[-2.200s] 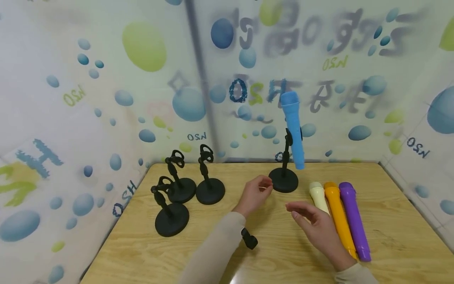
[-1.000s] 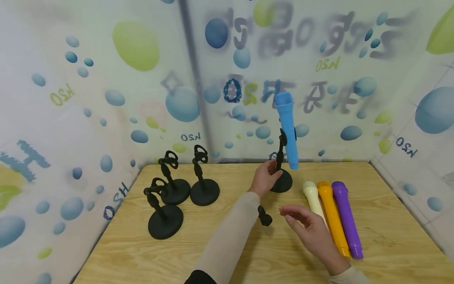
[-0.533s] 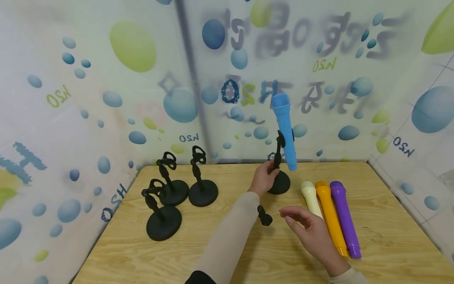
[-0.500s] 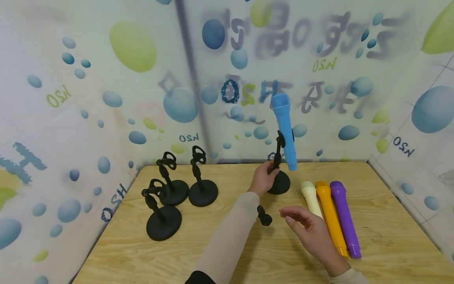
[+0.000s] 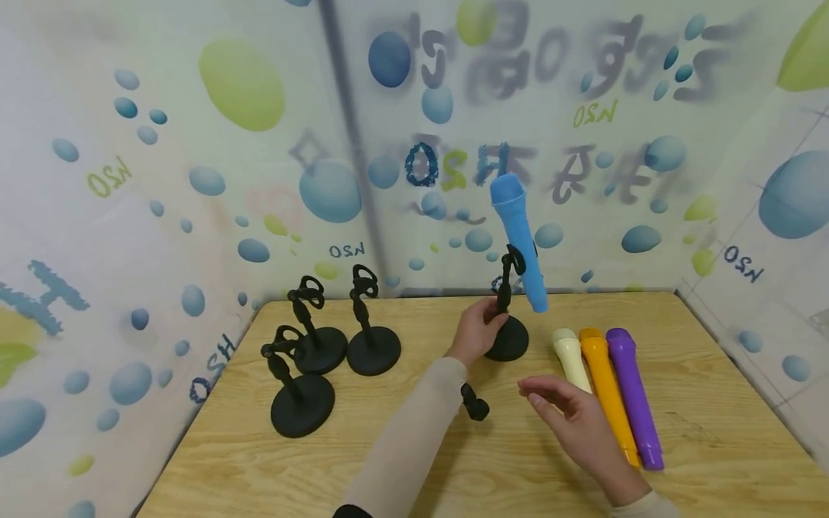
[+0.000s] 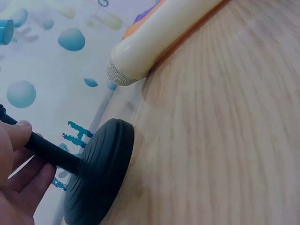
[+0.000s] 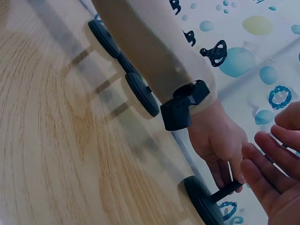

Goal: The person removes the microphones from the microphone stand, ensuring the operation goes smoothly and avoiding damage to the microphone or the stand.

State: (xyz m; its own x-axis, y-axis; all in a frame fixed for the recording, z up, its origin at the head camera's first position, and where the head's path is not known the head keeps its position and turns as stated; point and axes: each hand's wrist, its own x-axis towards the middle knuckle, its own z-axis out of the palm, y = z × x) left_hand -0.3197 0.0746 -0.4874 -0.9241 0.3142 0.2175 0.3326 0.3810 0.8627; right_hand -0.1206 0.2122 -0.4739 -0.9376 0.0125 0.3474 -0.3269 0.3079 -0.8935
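Note:
My left hand [image 5: 478,331] grips the pole of a black microphone stand [image 5: 507,339] at the back of the table. A light blue microphone [image 5: 520,237] sits in that stand's clip, tilted, head up and to the left. In the left wrist view, thumb and fingers pinch the pole [image 6: 54,154] just above the round base [image 6: 101,173]. My right hand [image 5: 576,424] hovers with loosely bent fingers and holds nothing. Beside it lie a cream microphone [image 5: 570,356], an orange microphone [image 5: 609,396] and a purple microphone [image 5: 636,399], side by side.
On the left stand three more black stands: a front one [image 5: 301,404], a rear one [image 5: 322,349] and one to the right [image 5: 373,350], all with bare clips. A patterned curtain [image 5: 259,180] rises behind the wooden table [image 5: 227,460].
My left hand has reached to the stand and taken hold of its pole. The stand has since turned and shifted slightly, tilting the blue microphone more. My right hand has barely moved.

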